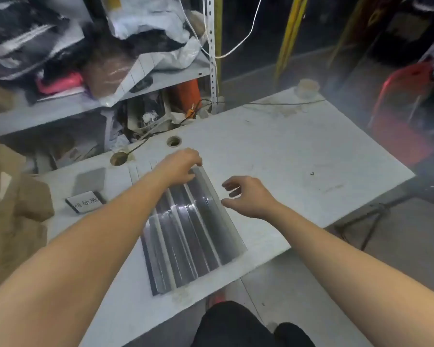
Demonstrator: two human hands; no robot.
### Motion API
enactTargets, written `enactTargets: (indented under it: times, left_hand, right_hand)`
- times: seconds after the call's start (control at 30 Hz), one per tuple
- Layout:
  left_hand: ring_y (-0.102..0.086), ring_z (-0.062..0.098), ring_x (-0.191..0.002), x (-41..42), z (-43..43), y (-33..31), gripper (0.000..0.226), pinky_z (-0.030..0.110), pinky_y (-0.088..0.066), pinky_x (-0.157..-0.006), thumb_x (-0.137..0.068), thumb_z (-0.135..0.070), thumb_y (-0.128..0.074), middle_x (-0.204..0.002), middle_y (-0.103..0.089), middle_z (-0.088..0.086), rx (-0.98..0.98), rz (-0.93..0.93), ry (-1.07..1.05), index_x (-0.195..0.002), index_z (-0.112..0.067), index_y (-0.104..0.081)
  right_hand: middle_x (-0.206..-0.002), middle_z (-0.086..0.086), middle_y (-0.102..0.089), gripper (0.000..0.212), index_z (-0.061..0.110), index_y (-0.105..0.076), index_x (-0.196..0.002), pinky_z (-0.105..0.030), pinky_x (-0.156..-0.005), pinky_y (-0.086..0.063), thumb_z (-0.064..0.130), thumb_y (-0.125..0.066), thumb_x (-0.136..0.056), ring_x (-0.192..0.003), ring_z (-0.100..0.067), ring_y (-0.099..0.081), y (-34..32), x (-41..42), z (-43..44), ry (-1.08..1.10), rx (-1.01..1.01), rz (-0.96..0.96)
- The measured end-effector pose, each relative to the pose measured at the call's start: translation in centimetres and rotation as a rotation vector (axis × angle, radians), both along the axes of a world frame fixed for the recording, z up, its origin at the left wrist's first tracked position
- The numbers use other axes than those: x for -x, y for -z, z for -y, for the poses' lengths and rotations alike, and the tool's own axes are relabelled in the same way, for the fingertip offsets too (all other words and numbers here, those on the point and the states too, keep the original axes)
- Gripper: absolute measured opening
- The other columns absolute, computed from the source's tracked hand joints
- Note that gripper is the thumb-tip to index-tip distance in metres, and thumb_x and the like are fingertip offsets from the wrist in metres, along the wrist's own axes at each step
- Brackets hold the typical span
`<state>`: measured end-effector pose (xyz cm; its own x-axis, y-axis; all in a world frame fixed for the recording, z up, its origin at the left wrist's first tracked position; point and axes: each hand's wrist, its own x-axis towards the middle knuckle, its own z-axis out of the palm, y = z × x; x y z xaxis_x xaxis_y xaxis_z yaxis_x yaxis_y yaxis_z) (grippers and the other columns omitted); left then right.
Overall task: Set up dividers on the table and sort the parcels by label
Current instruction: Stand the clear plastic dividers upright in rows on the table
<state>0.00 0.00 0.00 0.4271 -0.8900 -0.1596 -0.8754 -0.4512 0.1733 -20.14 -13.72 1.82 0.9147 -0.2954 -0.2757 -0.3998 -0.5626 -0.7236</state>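
Observation:
A stack of long grey dividers (191, 234) lies fanned out on the white table (286, 151), running from the middle toward the near edge. My left hand (179, 166) grips the far end of the rightmost divider, fingers curled over its top edge. My right hand (246, 194) hovers just right of the stack with fingers loosely curled, holding nothing. A small label card (85, 202) with printed characters lies flat at the table's left. No parcel lies on the table.
Brown bags (15, 209) crowd the left edge. A metal shelf (85, 101) packed with bagged goods stands behind the table. A tape roll (307, 87) sits at the far corner. Two cable holes (173, 141) pierce the tabletop. A red stool (406, 106) stands at right.

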Motion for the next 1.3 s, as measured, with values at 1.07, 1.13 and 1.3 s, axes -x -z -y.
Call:
enactTargets:
  times: [1.07,1.13,1.3]
  left_hand:
    - [-0.055,0.015,-0.090,-6.4,1.3,2.5,0.009,0.029,-0.043,-0.076,-0.084,-0.016,-0.075,-0.089,-0.059,-0.006,-0.007,-0.175,0.158,-0.079,-0.018,-0.068]
    - [-0.056,0.015,-0.088,-6.8,1.6,2.4,0.013,0.032,-0.047,-0.078,-0.083,-0.017,-0.076,-0.088,-0.058,-0.007,-0.001,-0.182,0.153,-0.077,-0.021,-0.065]
    - [-0.058,0.017,-0.087,-7.0,3.5,1.4,0.013,0.035,-0.049,-0.079,-0.083,-0.020,-0.078,-0.085,-0.059,-0.008,0.032,-0.180,0.121,-0.079,-0.020,-0.066]
  right_hand:
    - [-0.094,0.004,-0.074,0.029,0.012,-0.077,-0.102,-0.018,-0.056,-0.055,0.003,-0.070,-0.076,-0.062,-0.006,-0.067,5.8,2.5,-0.7,0.247,-0.150,-0.188]
    - [-0.092,0.004,-0.075,0.030,0.013,-0.078,-0.103,-0.010,-0.057,-0.050,0.003,-0.070,-0.076,-0.060,0.003,-0.064,5.7,2.7,-0.2,0.267,-0.128,-0.177]
    - [-0.093,0.004,-0.075,0.030,0.013,-0.079,-0.102,-0.006,-0.059,-0.045,0.001,-0.069,-0.077,-0.070,0.000,-0.063,4.6,3.6,1.9,0.270,-0.095,-0.185]
